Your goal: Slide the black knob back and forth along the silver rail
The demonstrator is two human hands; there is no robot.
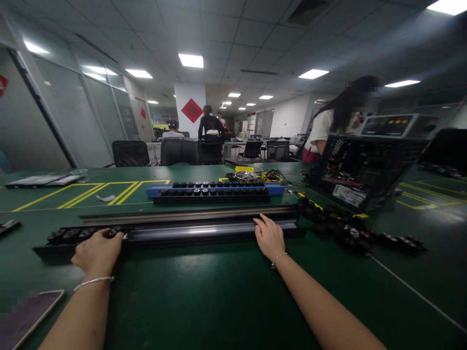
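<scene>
A long black rail with a shiny metallic channel lies across the green table in front of me. Several dark round components sit in a row at its left end. My left hand is closed at the last of these components, thumb and forefinger curled round a small black part; the other fingers are partly hidden. On the right stretch of the rail rests my right hand, its fingers apart and touching the rail. Directly behind lies a second dark rail.
A blue strip with rows of black components is farther back. Dark parts lie in a pile at right, below an open computer case. A phone is at front left. A person stands behind the case.
</scene>
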